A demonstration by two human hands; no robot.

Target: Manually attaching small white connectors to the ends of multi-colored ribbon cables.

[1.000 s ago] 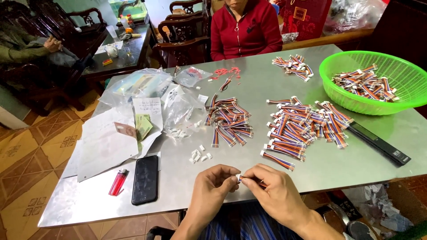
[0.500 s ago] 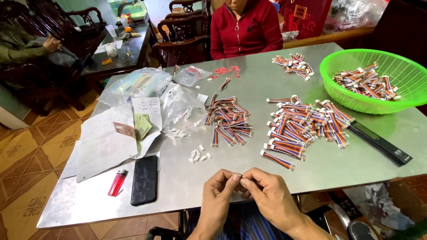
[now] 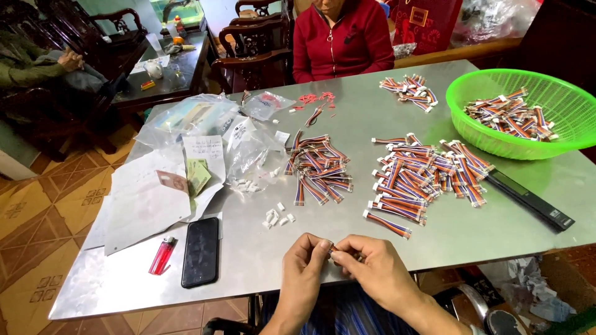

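The left hand (image 3: 304,263) and right hand (image 3: 372,270) meet at the near edge of the steel table (image 3: 261,260), fingertips pinched shut together on a short wire lead (image 3: 335,250). Only a sliver of it shows between the fingers, lying roughly crosswise from one hand to the other; which end points where cannot be told. Just beyond the left hand lie small white plastic connectors (image 3: 276,217). Farther out, ahead of the right hand, sit heaps of striped ribbon-like leads (image 3: 422,174). Left of the left hand rest a flat black phone (image 3: 200,251) and a red lighter (image 3: 162,255), with crinkled clear bags (image 3: 248,155) and white papers (image 3: 149,198) beyond. Far right stands a green mesh basket (image 3: 559,93).
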